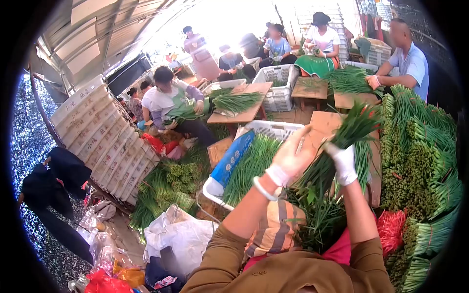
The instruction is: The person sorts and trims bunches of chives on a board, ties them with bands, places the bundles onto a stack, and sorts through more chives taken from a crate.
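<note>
My right hand (343, 164), in a white glove, is closed around a bunch of garlic chives (352, 128). Dark green leaves fan out above the fist, and more hang below it toward my lap. My left hand (292, 157) is raised just left of the bunch, with its fingers stretched out and nothing visible in it. A white bangle (264, 189) circles that wrist. Behind the bunch stands a small wooden table (325, 122) with more chives on it. Loose green leaves (320, 222) are piled over my lap, beside a striped cloth (276, 227).
Left of the table, a white crate (215, 190) holds chives and a blue sheet. Bundled chives (415, 156) are stacked high on the right. Red ties (391, 229) lie near my right elbow. Stacked white crates (95, 139) lean at left. Several people sit working beyond.
</note>
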{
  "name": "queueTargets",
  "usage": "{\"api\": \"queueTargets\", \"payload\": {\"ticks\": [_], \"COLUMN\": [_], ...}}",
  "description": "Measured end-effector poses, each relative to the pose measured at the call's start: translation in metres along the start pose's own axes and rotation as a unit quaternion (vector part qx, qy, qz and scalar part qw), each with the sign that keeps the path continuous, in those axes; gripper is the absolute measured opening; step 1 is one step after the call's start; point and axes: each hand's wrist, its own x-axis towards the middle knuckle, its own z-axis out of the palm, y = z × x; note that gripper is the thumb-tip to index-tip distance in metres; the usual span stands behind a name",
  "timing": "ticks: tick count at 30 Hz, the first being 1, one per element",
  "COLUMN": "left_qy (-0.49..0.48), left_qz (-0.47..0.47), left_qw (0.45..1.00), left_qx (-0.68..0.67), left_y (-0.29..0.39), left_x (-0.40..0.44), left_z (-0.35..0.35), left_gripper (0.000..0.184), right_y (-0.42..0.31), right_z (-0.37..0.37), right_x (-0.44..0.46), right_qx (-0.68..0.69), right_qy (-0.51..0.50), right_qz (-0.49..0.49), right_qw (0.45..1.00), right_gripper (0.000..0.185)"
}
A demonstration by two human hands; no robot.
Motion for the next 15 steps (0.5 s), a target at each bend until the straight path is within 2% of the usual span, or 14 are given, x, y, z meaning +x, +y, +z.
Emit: {"api": "queueTargets", "payload": {"ticks": [1, 2, 3, 4, 5, 6, 7, 8, 9, 11, 12, 15], "left_qy": [0.014, 0.026, -0.061, -0.14, -0.175, -0.203, -0.183, -0.163, -0.147, -0.121, -0.112, -0.087], "left_qz": [-0.061, -0.122, -0.204, -0.277, -0.325, -0.366, -0.419, -0.432, -0.436, -0.439, -0.441, -0.443], "left_qw": [0.995, 0.98, 0.963, 0.905, 0.824, 0.719, 0.614, 0.557, 0.524, 0.492, 0.484, 0.468], "left_qx": [-0.076, -0.153, -0.163, -0.29, -0.429, -0.555, -0.644, -0.691, -0.717, -0.742, -0.748, -0.76], "left_y": [-0.003, -0.005, 0.002, -0.006, -0.015, -0.02, -0.012, -0.011, -0.013, -0.024, -0.028, -0.038], "left_x": [-0.013, -0.028, -0.043, -0.061, -0.079, -0.096, -0.105, -0.112, -0.118, -0.127, -0.131, -0.141], "left_z": [-0.013, -0.024, -0.036, -0.032, -0.017, 0.001, 0.012, 0.018, 0.02, 0.016, 0.012, -0.002], "left_gripper": [0.042, 0.039, 0.042, 0.051, 0.057, 0.063, 0.077, 0.074, 0.07, 0.063, 0.059, 0.05], "right_y": [-0.01, -0.01, -0.014, -0.018, -0.019, 0.01, -0.005, -0.02, -0.036, -0.018, -0.012, -0.009], "right_z": [0.003, -0.002, -0.002, 0.0, 0.008, -0.002, 0.015, 0.032, 0.049, 0.061, 0.062, 0.058], "right_x": [0.003, 0.004, 0.003, -0.002, -0.013, -0.018, -0.03, -0.043, -0.055, -0.09, -0.106, -0.138], "right_qx": [0.088, 0.085, 0.039, -0.008, -0.095, -0.458, -0.386, -0.31, -0.239, -0.34, -0.376, -0.426], "right_qy": [0.029, 0.04, 0.035, 0.032, 0.021, -0.099, -0.126, -0.164, -0.207, -0.252, -0.281, -0.315], "right_qz": [-0.019, -0.025, -0.03, -0.034, -0.069, -0.155, -0.224, -0.29, -0.349, -0.442, -0.396, -0.35], "right_qw": [0.996, 0.995, 0.998, 0.999, 0.993, 0.87, 0.886, 0.891, 0.882, 0.791, 0.789, 0.772], "right_gripper": [0.015, 0.018, 0.019, 0.019, 0.015, 0.013, 0.013, 0.013, 0.014, 0.02, 0.022, 0.04]}}
